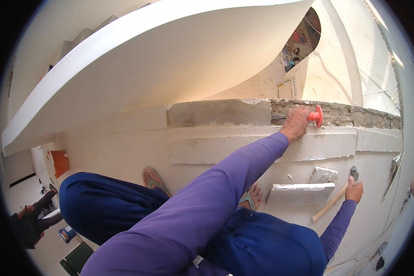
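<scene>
My left hand (pixel 297 122) is closed around a chisel with a round orange-red hand guard (pixel 316 116). The chisel lies along a strip of rough, exposed mortar (pixel 345 115), its tip pointing left to where a smoother grey section (pixel 221 113) begins. Lower at the right, my right hand (pixel 353 190) grips a hammer by its wooden handle (pixel 329 202), close to the metal head (pixel 354 172). The hammer is held apart from the chisel. Below the strip runs a pale slab with a ridged surface (pixel 207 149).
A broken slab piece (pixel 301 195) and a smaller fragment (pixel 323 175) lie on the floor by my sandalled foot. A large curved white panel (pixel 147 60) rises beyond the strip. A long thin tool (pixel 393 175) lies far right. Another person (pixel 30 221) is at the lower left.
</scene>
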`<state>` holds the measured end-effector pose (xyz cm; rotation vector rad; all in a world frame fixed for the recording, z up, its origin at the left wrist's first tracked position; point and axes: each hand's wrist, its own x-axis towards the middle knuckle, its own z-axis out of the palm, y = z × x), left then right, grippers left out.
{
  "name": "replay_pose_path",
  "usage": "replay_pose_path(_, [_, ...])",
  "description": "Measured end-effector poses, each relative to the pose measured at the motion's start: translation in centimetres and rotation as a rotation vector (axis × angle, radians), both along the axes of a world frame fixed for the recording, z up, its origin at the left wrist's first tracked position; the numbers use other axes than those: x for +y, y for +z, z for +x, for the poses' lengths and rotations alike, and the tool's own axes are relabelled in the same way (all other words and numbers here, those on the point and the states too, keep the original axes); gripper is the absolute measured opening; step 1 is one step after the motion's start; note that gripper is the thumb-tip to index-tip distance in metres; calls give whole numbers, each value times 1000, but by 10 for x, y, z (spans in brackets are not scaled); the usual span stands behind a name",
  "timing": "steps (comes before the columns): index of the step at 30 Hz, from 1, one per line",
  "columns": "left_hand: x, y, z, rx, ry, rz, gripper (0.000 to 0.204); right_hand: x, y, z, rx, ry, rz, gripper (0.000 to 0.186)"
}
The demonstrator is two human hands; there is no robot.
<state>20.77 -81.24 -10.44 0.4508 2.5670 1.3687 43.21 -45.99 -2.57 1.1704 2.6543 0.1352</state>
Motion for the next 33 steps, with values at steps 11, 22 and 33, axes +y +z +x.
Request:
replay_pose_path(11, [14,0,-11,-154,-32,91,23,-161,-40,-215,458,469,-684,59])
replay_pose_path(22, [-6,4,-21,-134,-125,26,26,-184,-85,-232,508,527,-585,40])
replay_pose_path(33, [-137,27,-30,-64,174,-499,60,-185,-72,-233,509,331,-1003,24])
